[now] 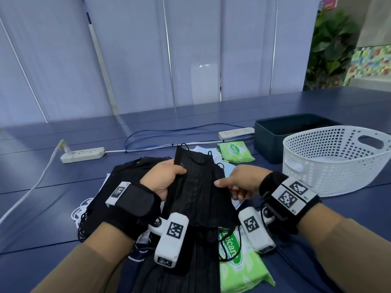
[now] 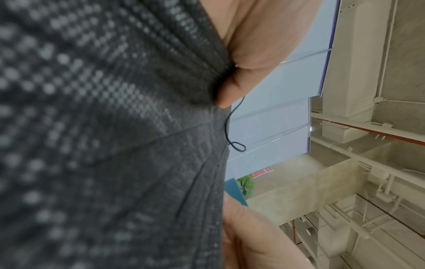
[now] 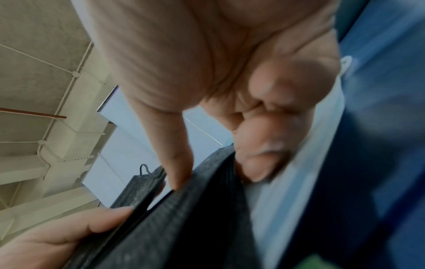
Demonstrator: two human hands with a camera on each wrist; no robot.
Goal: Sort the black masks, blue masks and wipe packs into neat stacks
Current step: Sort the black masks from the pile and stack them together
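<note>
Both hands hold a bundle of black masks [image 1: 198, 187] lifted above the pile at the table's near middle. My left hand [image 1: 165, 176] grips the bundle's left edge, thumb on top; the left wrist view is filled by the black masks [image 2: 115, 145] with my thumb [image 2: 232, 91] on the edge. My right hand [image 1: 234, 182] pinches the right edge between thumb and curled fingers; its thumb [image 3: 179, 163] presses on the black masks [image 3: 195, 218]. More black masks [image 1: 127, 178] lie under and left. Blue masks [image 1: 229, 168] peek out beneath. One green wipe pack [image 1: 239, 259] lies near; another wipe pack [image 1: 236, 152] lies farther back.
A white perforated basket [image 1: 338, 159] stands at the right, with a dark green box [image 1: 275, 132] behind it. Two power strips [image 1: 82, 154] [image 1: 236, 132] and blue and white cables [image 1: 148, 136] run across the blue table [image 1: 53, 208] behind the pile.
</note>
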